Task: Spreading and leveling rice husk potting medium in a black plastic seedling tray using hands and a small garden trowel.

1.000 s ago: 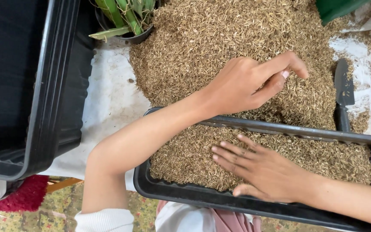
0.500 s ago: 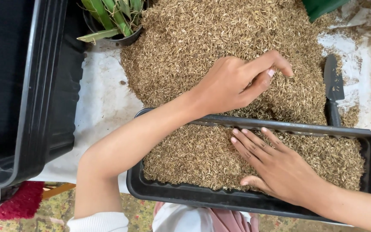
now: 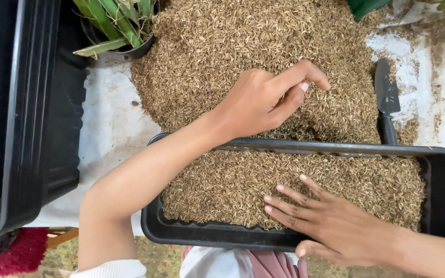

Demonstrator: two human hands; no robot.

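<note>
Sweeping right hand [image 3: 330, 224] back toward near rim of tray [image 3: 441, 154]: half a second ago our fingers lay mid-tray near far rim, now they sit lower and flatter. Right hand open, fingers spread on husks [image 3: 222, 185], holding nothing. Left hand [image 3: 263, 100] barely moved: cupped on pile [image 3: 243, 41] beyond tray, thumb to forefinger, pinching a few husks at most. Judgement: husk layer in tray looks level and near rim height. Trowel [image 3: 386, 103] lies untouched at pile edge, plant pot [image 3: 114, 49] and bin [image 3: 27, 128] well apart.
</note>
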